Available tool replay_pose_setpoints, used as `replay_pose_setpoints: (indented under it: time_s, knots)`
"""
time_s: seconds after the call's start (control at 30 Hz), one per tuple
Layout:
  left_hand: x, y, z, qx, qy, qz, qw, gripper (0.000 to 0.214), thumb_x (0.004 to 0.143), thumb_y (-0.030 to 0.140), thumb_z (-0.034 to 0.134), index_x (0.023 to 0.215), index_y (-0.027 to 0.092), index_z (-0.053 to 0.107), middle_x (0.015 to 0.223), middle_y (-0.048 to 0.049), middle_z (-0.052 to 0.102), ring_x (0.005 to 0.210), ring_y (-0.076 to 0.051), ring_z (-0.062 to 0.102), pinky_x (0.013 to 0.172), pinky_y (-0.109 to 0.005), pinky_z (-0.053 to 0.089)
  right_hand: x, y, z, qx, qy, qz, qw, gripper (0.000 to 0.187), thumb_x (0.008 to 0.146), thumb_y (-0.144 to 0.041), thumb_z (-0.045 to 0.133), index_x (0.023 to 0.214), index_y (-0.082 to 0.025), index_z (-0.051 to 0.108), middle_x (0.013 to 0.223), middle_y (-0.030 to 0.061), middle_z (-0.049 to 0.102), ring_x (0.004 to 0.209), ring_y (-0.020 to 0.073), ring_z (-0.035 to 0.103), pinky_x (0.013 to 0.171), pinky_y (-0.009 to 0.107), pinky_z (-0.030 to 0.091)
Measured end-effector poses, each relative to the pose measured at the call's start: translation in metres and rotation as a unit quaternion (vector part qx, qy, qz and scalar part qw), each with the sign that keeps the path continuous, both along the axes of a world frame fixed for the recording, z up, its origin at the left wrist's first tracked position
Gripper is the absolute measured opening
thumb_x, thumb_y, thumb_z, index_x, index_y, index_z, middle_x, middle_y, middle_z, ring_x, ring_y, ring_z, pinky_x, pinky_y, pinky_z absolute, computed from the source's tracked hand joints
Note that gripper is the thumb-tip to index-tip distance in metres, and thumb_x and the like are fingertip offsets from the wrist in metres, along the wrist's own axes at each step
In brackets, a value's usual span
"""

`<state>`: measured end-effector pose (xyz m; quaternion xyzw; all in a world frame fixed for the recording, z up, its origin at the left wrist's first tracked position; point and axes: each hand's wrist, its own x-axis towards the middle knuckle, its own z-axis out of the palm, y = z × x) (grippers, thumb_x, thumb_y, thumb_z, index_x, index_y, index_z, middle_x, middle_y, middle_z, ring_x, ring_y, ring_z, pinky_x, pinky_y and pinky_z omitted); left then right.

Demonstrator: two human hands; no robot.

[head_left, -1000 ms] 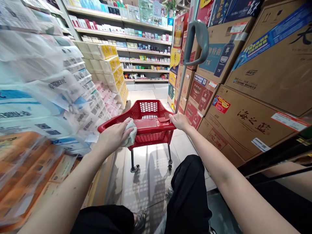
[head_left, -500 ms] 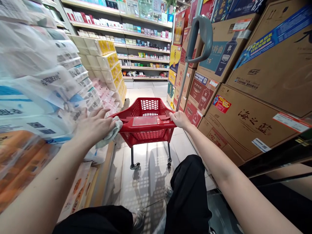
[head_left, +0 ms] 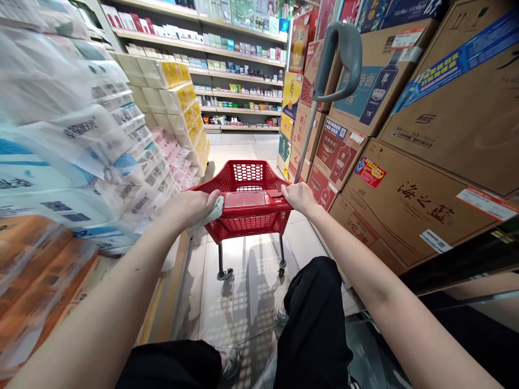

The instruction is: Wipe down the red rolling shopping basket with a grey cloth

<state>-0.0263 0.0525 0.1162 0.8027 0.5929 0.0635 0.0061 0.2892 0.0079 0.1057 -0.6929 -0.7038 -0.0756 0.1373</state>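
Note:
A small red shopping cart (head_left: pixel 251 224) stands on the tiled floor in front of me, its mesh basket facing away. My left hand (head_left: pixel 194 208) presses a pale cloth (head_left: pixel 214 210) against the left part of the cart's handlebar, fingers wrapped over it. Most of the cloth is hidden beneath the hand. At the bar's right end, my right hand (head_left: pixel 299 197) is closed around the handle. A grey pole with a loop-shaped grip (head_left: pixel 338 65) rises from the cart's right side, just beyond my right hand.
Plastic-wrapped tissue packs (head_left: pixel 60 156) are piled close on the left, with yellow-and-white packs (head_left: pixel 174 102) behind. Cardboard cartons (head_left: pixel 430 200) form a tall stack on the right. Shelves (head_left: pixel 243 70) of small boxes and bottles stand at the aisle's far end. My knees flank the floor before me.
My left hand, with the cloth, has slid right along the handlebar toward its middle, and its fingers have closed. My right hand keeps its hold; the cart has barely moved.

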Motion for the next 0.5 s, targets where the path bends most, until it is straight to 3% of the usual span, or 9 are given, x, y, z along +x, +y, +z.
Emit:
replay_pose_setpoints:
  time_s: [0.1,0.23,0.4,0.5]
  knots:
    - [0.009,0.007,0.002,-0.027,0.03,0.049,0.998,0.072,0.09,0.061,0.021,0.085,0.013,0.075,0.1,-0.0277,0.071,0.095,-0.04,0.067,0.082,-0.05,0.047,-0.019,-0.004,0.001,-0.01,0.041,-0.027,0.999,0.068,0.105,-0.049,0.02,0.094,-0.012,0.077,0.096,0.0183,0.076,0.093,0.0256,0.071,0.082,0.032,0.046]
    - [0.019,0.001,0.006,-0.045,0.048,0.059,0.996,0.069,0.09,0.055,0.023,0.096,0.01,0.075,0.108,-0.027,0.07,0.099,-0.039,0.067,0.083,-0.047,0.047,-0.046,-0.003,0.004,-0.071,0.125,-0.013,0.989,0.083,0.099,-0.066,0.012,0.1,-0.011,0.074,0.103,0.0216,0.074,0.098,0.0287,0.071,0.084,0.035,0.048]
    - [0.019,-0.02,0.008,-0.029,0.053,0.017,0.998,0.072,0.093,0.057,0.016,0.09,0.015,0.074,0.105,-0.0194,0.073,0.1,-0.033,0.067,0.078,-0.038,0.045,-0.048,0.0,0.008,-0.112,0.149,0.038,0.982,0.089,0.094,-0.073,0.004,0.114,-0.015,0.07,0.112,0.0189,0.072,0.107,0.0318,0.067,0.089,0.041,0.047]
    - [0.018,-0.037,0.005,0.019,0.032,-0.011,0.999,0.069,0.095,0.06,0.014,0.092,0.021,0.071,0.103,-0.0122,0.074,0.097,-0.028,0.067,0.072,-0.033,0.043,-0.039,0.0,0.008,-0.103,0.149,0.037,0.983,0.089,0.095,-0.071,0.003,0.112,-0.016,0.07,0.114,0.0186,0.072,0.107,0.0326,0.067,0.09,0.042,0.046]
